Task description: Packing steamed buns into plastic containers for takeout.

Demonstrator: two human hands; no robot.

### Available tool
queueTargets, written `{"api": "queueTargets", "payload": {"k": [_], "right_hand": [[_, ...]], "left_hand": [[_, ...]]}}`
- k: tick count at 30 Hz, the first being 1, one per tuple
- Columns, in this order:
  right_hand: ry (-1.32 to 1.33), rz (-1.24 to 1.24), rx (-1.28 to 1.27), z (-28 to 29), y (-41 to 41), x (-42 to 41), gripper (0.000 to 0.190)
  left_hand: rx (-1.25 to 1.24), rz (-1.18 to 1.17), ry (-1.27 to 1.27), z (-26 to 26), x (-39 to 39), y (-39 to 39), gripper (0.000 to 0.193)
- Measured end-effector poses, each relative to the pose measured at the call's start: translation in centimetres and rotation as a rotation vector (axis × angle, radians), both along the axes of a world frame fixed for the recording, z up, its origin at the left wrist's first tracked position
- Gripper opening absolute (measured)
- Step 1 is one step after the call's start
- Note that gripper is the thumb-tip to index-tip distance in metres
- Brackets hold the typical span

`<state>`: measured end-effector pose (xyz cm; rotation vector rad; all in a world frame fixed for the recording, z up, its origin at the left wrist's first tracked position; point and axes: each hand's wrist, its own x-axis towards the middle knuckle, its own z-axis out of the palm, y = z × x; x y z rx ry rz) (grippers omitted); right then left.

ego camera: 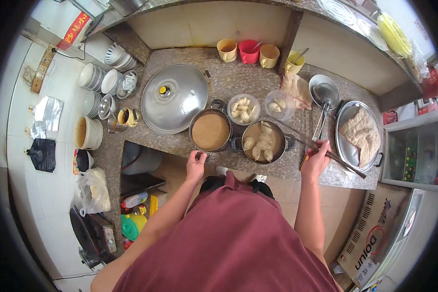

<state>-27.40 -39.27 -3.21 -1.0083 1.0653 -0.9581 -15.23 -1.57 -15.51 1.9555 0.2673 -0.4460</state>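
My left hand (196, 165) grips the near handle of a pot that holds a round mesh strainer (210, 131). In my right hand (315, 159) is a pair of long chopsticks (341, 160), their far ends reaching left over the counter behind the second pot. That second pot (285, 152) holds several dumplings (264, 141) in cloudy liquid. Behind the pots are two plastic bowls: the left bowl (257, 117) holds several dumplings, while the right bowl (283, 117) contains a few.
A large metal lid (184, 84) lies at the back left. Several mugs (249, 53) line the wall. Beyond my right hand lie a skimmer (323, 92) and an oval tray (342, 146) bearing a folded cloth (361, 133). Stacked bowls (92, 77) and a white bucket (95, 133) occupy the left side.
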Motion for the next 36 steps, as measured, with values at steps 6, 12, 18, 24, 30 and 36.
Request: {"api": "queueTargets", "payload": {"k": [6, 12, 18, 24, 30, 36], "right_hand": [[-0.011, -0.1, 0.175, -3.5, 1.5, -2.3, 0.036], [0.022, -0.066, 0.122, -7.2, 2.3, -1.9, 0.036], [-0.081, -0.137, 0.221, -8.6, 2.2, -2.1, 0.034], [-0.225, -0.134, 0.406, -9.3, 1.0, -2.8, 0.029], [-0.259, -0.222, 0.347, -5.2, -2.2, -0.1, 0.028], [-0.142, -0.022, 0.135, -3.3, -3.3, 2.4, 0.034]], "left_hand": [[-0.111, 0.207, 0.123, -2.0, 1.5, 1.0, 0.039], [-0.188, 0.192, 0.297, 0.5, 1.9, 0.5, 0.03], [-0.469, 0.188, 0.313, 0.1, 1.8, 1.5, 0.015], [-0.486, 0.198, 0.271, 0.6, 1.3, 2.3, 0.024], [0.357, -0.045, -0.5, 4.6, 2.0, -0.4, 0.052], [0.663, -0.66, -0.664, 10.8, 7.6, -6.6, 0.106]]}}
